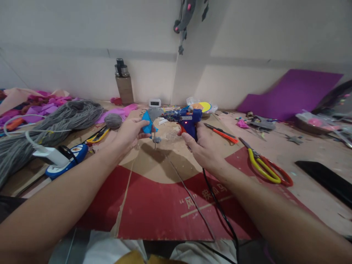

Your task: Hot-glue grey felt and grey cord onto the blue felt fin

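Note:
My right hand (pixel 196 145) is wrapped round a dark blue hot glue gun (pixel 189 119) with a red trigger and a small lit light. Its nozzle points left. In my left hand (pixel 134 132), thumb and fingers pinch a small bright blue piece (pixel 147 123) that looks like felt. Grey yarn (pixel 155 113) fans over the top of that piece, close to the nozzle; whether they touch I cannot tell. A grey strand hangs below it, beside a small grey tuft (pixel 157 139). The black cord (pixel 217 203) runs from the gun down over the cardboard's front edge.
A red and tan cardboard sheet (pixel 154 205) covers the middle of the table. Scissors (pixel 264 165), an orange-handled tool (pixel 222 135) and a black phone-like slab (pixel 324 179) lie right. Left are grey yarn (pixel 74 117), a yellow cutter (pixel 98 135) and a blue power strip (pixel 79 152).

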Demonstrator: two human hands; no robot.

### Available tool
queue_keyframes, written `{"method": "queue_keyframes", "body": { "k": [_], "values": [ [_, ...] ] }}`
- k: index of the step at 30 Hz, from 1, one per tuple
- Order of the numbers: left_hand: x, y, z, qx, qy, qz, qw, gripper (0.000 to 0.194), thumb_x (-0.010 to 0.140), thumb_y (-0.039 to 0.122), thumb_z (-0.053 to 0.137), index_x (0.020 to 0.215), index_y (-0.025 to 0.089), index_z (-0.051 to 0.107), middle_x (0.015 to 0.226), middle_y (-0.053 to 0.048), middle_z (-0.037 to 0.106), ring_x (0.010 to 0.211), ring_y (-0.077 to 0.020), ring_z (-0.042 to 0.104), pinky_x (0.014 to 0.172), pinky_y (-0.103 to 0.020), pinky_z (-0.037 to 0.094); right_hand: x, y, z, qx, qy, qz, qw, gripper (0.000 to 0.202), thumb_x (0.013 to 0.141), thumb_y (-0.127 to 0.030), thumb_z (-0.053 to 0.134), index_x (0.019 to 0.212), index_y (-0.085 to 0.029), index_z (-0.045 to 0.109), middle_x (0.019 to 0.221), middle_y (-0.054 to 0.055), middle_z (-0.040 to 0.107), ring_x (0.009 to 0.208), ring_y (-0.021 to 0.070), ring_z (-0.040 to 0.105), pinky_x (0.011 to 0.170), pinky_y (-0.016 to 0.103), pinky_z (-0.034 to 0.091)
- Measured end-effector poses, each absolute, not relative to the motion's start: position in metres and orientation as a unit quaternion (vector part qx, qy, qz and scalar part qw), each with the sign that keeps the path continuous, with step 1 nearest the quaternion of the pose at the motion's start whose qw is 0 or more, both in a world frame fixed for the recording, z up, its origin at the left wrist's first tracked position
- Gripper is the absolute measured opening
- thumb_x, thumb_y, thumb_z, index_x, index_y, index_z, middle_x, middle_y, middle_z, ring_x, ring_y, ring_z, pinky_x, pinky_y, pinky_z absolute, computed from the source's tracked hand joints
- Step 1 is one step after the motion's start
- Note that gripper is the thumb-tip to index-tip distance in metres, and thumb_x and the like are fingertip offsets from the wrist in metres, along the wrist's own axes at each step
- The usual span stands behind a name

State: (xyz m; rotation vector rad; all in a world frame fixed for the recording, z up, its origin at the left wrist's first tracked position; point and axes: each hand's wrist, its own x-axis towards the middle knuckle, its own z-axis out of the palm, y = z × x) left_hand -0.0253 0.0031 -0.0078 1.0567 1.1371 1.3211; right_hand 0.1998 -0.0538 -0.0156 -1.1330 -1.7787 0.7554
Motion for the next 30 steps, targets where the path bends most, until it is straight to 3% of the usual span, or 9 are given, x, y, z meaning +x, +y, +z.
{"method": "queue_keyframes", "body": {
  "k": [5, 14, 26, 30],
  "values": [
    [-0.023, 0.002, -0.010, 0.459, 0.491, 0.539, 0.508, 0.008, 0.074, 0.013, 0.064, 0.069, 0.009, 0.068, 0.069, -0.013, 0.071, 0.051, -0.0139, 0.065, 0.037, -0.016, 0.041, 0.196, -0.055, -0.021, -0.459, -0.769, 0.158, 0.416, 0.041, 0.092, -0.034, 0.047, 0.130, -0.020, 0.044, 0.110, 0.012, 0.062, 0.100, 0.0266, 0.059, 0.086, 0.041, 0.048],
    [-0.018, -0.003, -0.005, 0.485, 0.506, 0.518, 0.490, 0.015, 0.075, 0.008, 0.061, 0.062, 0.009, 0.067, 0.069, -0.015, 0.072, 0.048, -0.0111, 0.060, 0.035, -0.016, 0.031, 0.192, -0.057, -0.022, -0.472, -0.777, 0.148, 0.389, 0.040, 0.092, -0.034, 0.046, 0.130, -0.021, 0.044, 0.108, 0.012, 0.063, 0.095, 0.0280, 0.061, 0.084, 0.044, 0.049],
    [-0.014, -0.008, -0.001, 0.480, 0.504, 0.522, 0.493, 0.018, 0.078, 0.008, 0.062, 0.062, 0.008, 0.068, 0.067, -0.015, 0.071, 0.039, -0.0073, 0.053, 0.033, -0.015, 0.030, 0.192, -0.057, -0.023, -0.494, -0.776, 0.149, 0.363, 0.038, 0.092, -0.035, 0.046, 0.127, -0.020, 0.045, 0.108, 0.013, 0.063, 0.093, 0.0276, 0.061, 0.078, 0.041, 0.047],
    [-0.015, -0.007, -0.002, 0.488, 0.502, 0.517, 0.492, 0.016, 0.078, 0.006, 0.061, 0.065, 0.007, 0.070, 0.068, -0.016, 0.071, 0.043, -0.0091, 0.057, 0.032, -0.014, 0.030, 0.190, -0.056, -0.022, -0.495, -0.774, 0.148, 0.366, 0.038, 0.093, -0.035, 0.045, 0.128, -0.018, 0.044, 0.109, 0.014, 0.063, 0.093, 0.0276, 0.061, 0.078, 0.041, 0.047]
  ]
}}
